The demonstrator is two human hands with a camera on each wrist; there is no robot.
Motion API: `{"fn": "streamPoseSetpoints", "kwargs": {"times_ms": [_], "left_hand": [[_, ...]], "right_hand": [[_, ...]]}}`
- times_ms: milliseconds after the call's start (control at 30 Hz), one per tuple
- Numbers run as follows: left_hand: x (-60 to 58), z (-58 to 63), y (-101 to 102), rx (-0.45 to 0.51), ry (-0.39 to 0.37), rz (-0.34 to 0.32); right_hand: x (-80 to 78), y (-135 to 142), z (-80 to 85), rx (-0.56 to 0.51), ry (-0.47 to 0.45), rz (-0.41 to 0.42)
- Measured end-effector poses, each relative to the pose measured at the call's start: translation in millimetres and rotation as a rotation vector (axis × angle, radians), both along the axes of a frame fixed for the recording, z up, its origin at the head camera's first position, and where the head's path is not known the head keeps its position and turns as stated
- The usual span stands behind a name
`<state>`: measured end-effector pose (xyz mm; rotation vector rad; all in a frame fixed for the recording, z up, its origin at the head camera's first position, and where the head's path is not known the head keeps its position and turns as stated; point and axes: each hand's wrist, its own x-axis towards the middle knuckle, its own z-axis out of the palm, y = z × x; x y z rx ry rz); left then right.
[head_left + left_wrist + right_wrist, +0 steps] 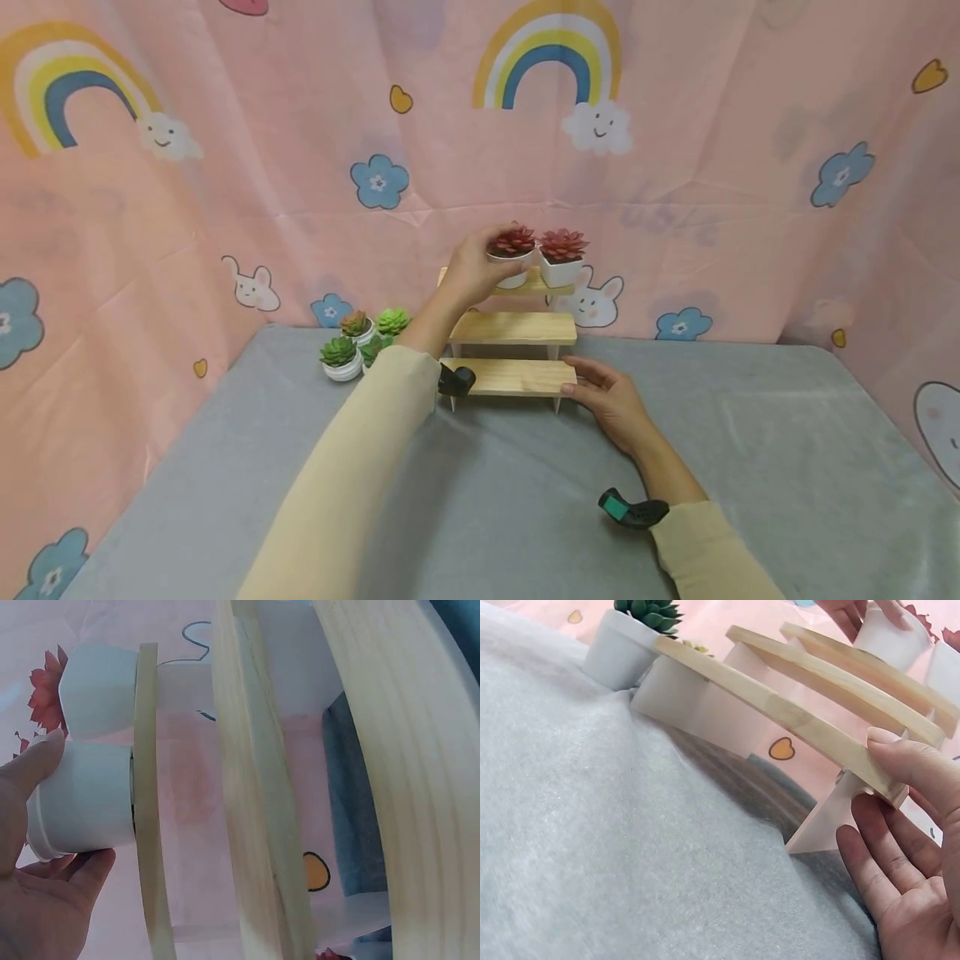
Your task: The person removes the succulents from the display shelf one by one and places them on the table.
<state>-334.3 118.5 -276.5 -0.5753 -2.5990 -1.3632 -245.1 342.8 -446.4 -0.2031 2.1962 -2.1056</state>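
A three-step wooden display stand [522, 327] with pale clear supports stands on the table. My left hand [474, 268] grips a potted red succulent [513, 272] in a round white pot at the top step. In the left wrist view the pot's base [94, 799] meets that step or lies very close to it. Beside it stands another red succulent [562, 273] in an angular white pot. My right hand [613, 410] holds the right end of the lowest step, thumb [889, 737] on the board's edge and fingers beneath, as the right wrist view shows.
Several green and brownish potted succulents [341, 360] cluster on the grey-covered table [225, 467], left of the stand and partly behind my left arm. A pink patterned curtain [300, 150] hangs close behind the stand. Black wrist devices [633, 512] sit on both wrists.
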Motion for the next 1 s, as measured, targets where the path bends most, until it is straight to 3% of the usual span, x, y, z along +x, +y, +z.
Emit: {"fn": "streamPoseSetpoints", "kwargs": {"times_ms": [433,1000], "left_hand": [[25.3,-4.4,-18,0.013,0.02,0.042],[96.5,3.0,-82,0.121,0.107,0.109]], "right_hand": [[0.4,-3,-0.3,0.001,-0.001,0.023],[-1.5,-2,0.0,0.019,-0.012,0.008]]}}
